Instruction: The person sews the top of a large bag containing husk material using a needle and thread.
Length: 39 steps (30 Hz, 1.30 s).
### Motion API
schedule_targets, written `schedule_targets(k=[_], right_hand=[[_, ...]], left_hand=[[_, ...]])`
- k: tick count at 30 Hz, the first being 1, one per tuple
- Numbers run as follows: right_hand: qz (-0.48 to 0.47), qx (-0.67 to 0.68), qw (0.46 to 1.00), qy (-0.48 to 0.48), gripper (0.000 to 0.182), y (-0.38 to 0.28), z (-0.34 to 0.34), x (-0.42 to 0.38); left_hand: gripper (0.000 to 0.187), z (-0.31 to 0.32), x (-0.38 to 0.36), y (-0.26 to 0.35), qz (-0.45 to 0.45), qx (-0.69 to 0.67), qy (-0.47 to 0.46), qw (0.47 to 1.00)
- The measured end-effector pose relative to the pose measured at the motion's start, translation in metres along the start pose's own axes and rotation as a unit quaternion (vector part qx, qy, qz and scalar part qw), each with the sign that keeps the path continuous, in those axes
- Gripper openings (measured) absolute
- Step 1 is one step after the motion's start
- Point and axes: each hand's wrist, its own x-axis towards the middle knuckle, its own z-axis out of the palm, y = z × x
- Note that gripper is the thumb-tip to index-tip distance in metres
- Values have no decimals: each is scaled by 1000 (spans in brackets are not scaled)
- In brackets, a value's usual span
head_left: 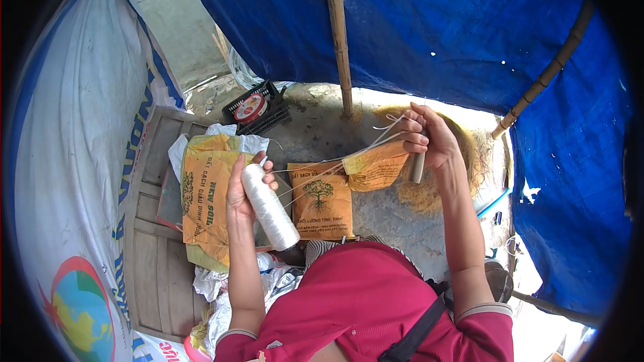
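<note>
My left hand is wrapped round a large spool of white thread, which tilts down to the right. Several strands of white thread run from the spool across to my right hand, raised higher at the right. Its fingers are closed on a tool with a round grey-tan handle, and loose thread loops beside them. The tool's working end is mostly hidden by the fingers. Behind the strands, a printed orange soil bag lies on the floor, with another orange piece at its upper right.
More orange soil bags lie at the left over wooden panels. A black crate-like object with a red disc sits at the back. Bamboo poles stand before the blue tarp. White printed sheeting hangs at the left.
</note>
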Motion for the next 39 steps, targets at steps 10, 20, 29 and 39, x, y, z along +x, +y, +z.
schedule_targets(k=[10,20,29,39], right_hand=[[-42,-107,990,-83,13,1,10,-21],[-143,-653,725,166,54,11,5,-10],[173,-356,905,-155,28,92,52,24],[217,-199,949,-115,83,119,42,30]], left_hand=[[51,-31,16,-20,-127,-294,47,946],[58,14,-2,-12,12,43,-116,992],[71,66,8,-19,-66,180,-195,962],[85,44,8,-27,-174,86,-236,952]])
